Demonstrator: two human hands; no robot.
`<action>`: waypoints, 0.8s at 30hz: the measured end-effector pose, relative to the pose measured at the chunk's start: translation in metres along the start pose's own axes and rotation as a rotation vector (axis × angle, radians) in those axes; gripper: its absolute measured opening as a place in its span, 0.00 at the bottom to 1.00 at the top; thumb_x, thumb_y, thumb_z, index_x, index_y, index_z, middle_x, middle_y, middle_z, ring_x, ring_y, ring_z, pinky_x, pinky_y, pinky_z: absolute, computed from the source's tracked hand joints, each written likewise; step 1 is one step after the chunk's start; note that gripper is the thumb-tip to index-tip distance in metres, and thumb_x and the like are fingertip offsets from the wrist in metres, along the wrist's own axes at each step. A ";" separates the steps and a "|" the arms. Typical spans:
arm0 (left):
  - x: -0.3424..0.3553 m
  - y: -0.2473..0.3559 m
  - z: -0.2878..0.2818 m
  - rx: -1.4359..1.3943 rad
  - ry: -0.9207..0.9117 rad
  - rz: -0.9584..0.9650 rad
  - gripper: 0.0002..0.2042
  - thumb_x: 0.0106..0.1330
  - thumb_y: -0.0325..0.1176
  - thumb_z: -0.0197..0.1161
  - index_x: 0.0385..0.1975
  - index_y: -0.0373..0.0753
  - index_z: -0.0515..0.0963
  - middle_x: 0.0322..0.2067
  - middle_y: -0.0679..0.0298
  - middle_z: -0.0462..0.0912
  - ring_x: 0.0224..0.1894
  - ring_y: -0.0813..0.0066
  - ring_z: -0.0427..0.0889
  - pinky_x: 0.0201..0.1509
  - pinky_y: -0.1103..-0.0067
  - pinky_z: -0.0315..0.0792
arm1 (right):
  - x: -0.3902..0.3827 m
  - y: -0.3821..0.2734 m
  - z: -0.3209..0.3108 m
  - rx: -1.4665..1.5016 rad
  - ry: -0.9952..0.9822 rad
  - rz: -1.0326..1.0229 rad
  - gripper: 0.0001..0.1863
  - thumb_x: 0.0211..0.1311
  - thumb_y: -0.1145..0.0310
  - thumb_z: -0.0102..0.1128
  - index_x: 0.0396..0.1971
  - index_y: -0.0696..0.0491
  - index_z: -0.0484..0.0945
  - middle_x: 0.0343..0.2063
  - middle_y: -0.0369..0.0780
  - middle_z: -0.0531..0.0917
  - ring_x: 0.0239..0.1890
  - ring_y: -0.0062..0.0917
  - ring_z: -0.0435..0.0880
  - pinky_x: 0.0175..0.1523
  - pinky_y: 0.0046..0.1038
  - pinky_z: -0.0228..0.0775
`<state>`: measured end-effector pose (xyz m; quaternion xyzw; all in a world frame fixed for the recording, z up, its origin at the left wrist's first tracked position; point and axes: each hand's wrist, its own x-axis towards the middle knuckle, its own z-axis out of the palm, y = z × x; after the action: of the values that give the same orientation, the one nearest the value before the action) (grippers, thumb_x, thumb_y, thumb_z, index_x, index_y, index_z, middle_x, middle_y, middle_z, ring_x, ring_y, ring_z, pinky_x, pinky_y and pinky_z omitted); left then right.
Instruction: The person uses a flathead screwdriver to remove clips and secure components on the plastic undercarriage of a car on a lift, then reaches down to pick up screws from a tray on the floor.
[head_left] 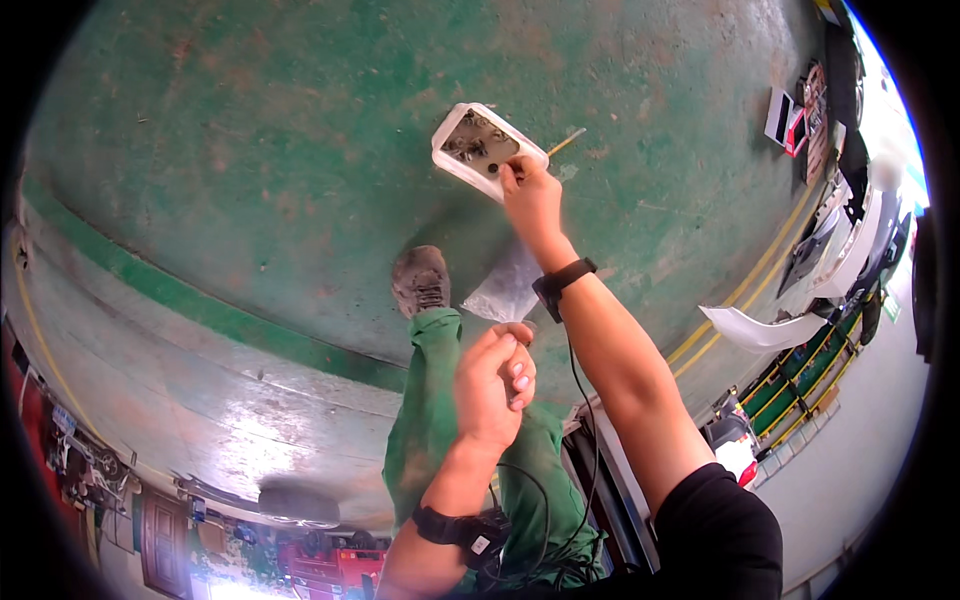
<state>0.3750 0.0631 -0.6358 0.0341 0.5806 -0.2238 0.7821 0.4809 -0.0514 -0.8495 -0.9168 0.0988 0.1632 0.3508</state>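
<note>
A shallow white-rimmed tray [520, 138] rests on the green floor ahead of me, with several small metal-looking pieces [478, 138] lying in it. My right hand [532, 195] reaches over the tray's near right side, fingertips pinched together inside the rim; what they hold, if anything, is too small to name. Closer to my body, my left hand [490, 385] is closed, thumb against the curled fingers. A clear plastic bag [502, 285] shows just beyond its thumb. Whether the left hand grips that bag or another small thing, I cannot make out.
My shoe [422, 278] stands left of the bag. A thin yellow stick [567, 141] lies against the tray's right side. Black cables [592, 440] run from my wrists down past my green trousers. Car body panels [765, 328] and boxes [785, 120] line the right side.
</note>
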 end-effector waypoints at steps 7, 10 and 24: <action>0.004 0.001 0.003 0.036 0.019 0.019 0.08 0.69 0.30 0.49 0.37 0.33 0.73 0.19 0.70 0.64 0.19 0.82 0.64 0.15 0.85 0.55 | -0.015 -0.003 0.005 -0.055 -0.058 0.053 0.09 0.61 0.68 0.61 0.36 0.58 0.80 0.30 0.50 0.84 0.35 0.45 0.85 0.43 0.40 0.76; 0.005 0.001 0.005 0.037 0.025 0.010 0.08 0.69 0.30 0.49 0.37 0.33 0.73 0.19 0.70 0.64 0.19 0.82 0.64 0.15 0.85 0.55 | -0.001 -0.005 0.017 -0.176 -0.030 0.094 0.12 0.59 0.69 0.60 0.40 0.59 0.79 0.32 0.52 0.85 0.37 0.47 0.85 0.45 0.42 0.76; 0.004 0.000 0.010 0.070 0.075 0.041 0.08 0.69 0.30 0.48 0.37 0.34 0.73 0.19 0.70 0.64 0.19 0.81 0.64 0.15 0.84 0.54 | 0.037 -0.012 0.036 -0.094 -0.253 0.004 0.21 0.60 0.74 0.49 0.53 0.50 0.79 0.41 0.48 0.85 0.46 0.40 0.83 0.53 0.37 0.74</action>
<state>0.3848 0.0583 -0.6366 0.0817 0.6007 -0.2264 0.7624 0.5105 -0.0206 -0.8808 -0.9041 0.0476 0.2828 0.3168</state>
